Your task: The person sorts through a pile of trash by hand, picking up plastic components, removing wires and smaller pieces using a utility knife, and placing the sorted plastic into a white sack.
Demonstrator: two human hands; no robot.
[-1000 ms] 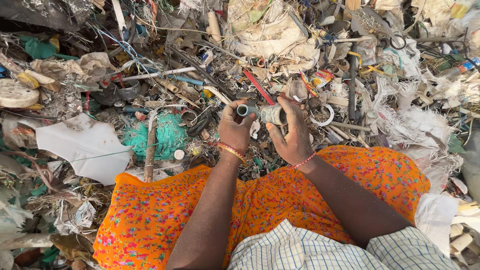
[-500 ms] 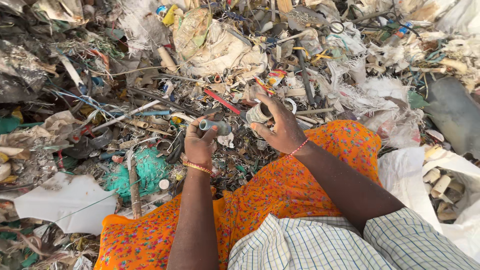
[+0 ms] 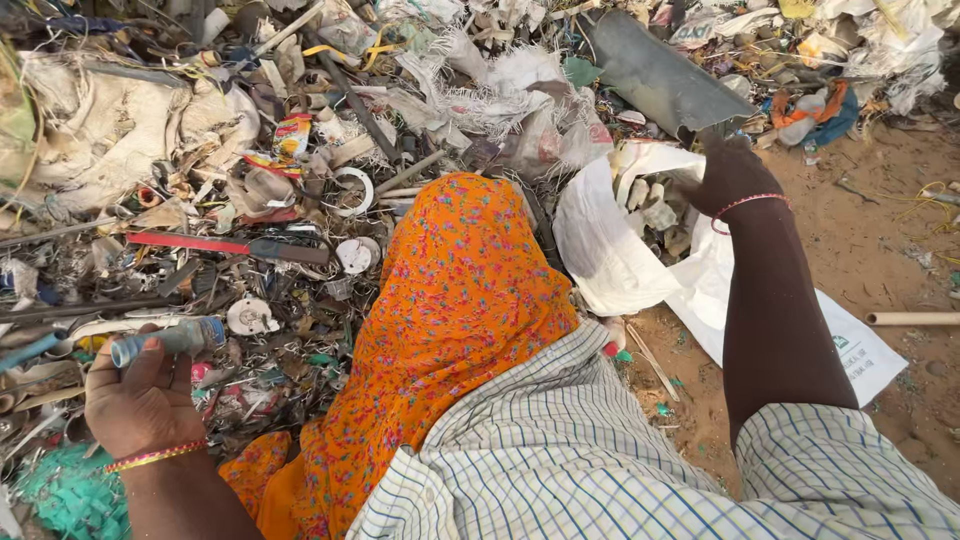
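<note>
My left hand [image 3: 140, 395] grips a short grey tube-shaped piece [image 3: 170, 340] low on the left, over a heap of mixed scrap [image 3: 250, 220]. My right hand [image 3: 730, 175] reaches out to the upper right, fingers down at the mouth of a white sack [image 3: 620, 260] that holds pale chunks [image 3: 650, 205]. Whether it holds anything is hidden. An orange flowered cloth [image 3: 450, 300] covers my lap between the two arms.
A red-handled tool [image 3: 230, 245] and round white discs [image 3: 355, 255] lie in the scrap. A dark grey curved sheet [image 3: 665, 80] leans behind the sack. Green netting [image 3: 65, 495] sits at the bottom left. Bare sandy ground [image 3: 880, 230] with a pale pipe [image 3: 912, 318] lies on the right.
The view swung right. My hands parted: the right one left the scrap pile and reached over to the white sack, while the left stayed holding the grey tube.
</note>
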